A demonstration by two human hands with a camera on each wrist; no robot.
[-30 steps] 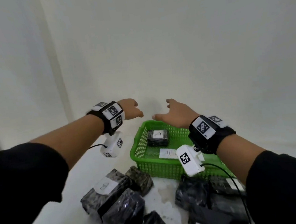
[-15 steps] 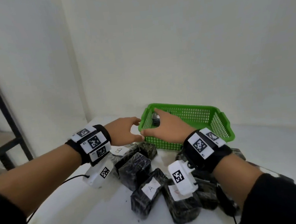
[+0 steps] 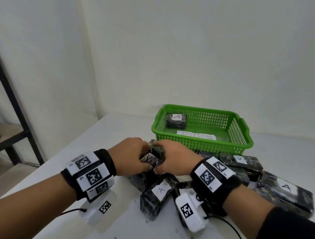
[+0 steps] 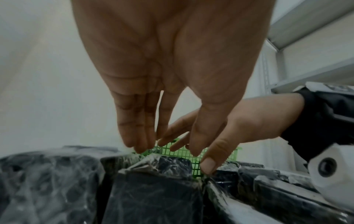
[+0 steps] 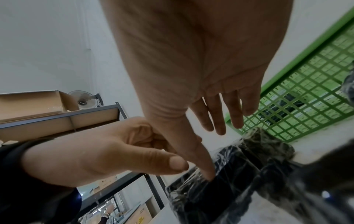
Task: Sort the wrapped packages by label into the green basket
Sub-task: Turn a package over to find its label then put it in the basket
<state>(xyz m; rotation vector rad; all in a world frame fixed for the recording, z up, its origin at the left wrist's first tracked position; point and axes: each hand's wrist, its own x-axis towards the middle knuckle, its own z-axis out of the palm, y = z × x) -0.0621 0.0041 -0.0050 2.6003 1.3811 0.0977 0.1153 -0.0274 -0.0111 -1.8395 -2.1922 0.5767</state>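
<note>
Plastic-wrapped dark packages [image 3: 161, 193] crowd the counter [image 3: 110, 237] at the green basket's [image 3: 240, 138] seven o'clock. Left hand [image 3: 131, 156] and right hand [image 3: 173, 159] close on one package [image 3: 156, 154]; whether either grip has firm hold cannot be told. The film looks slippery, so its firm ends seem safest.

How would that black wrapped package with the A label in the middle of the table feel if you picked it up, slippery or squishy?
Probably a bit slick: the A-labelled package is wound in glossy clear film that shows wrinkles and highlights. It looks blocky with fairly straight edges, so it likely stays stiff and will not roll. Its weight cannot be judged. It leans on neighbouring packages, so lifting it may shift them.
</note>
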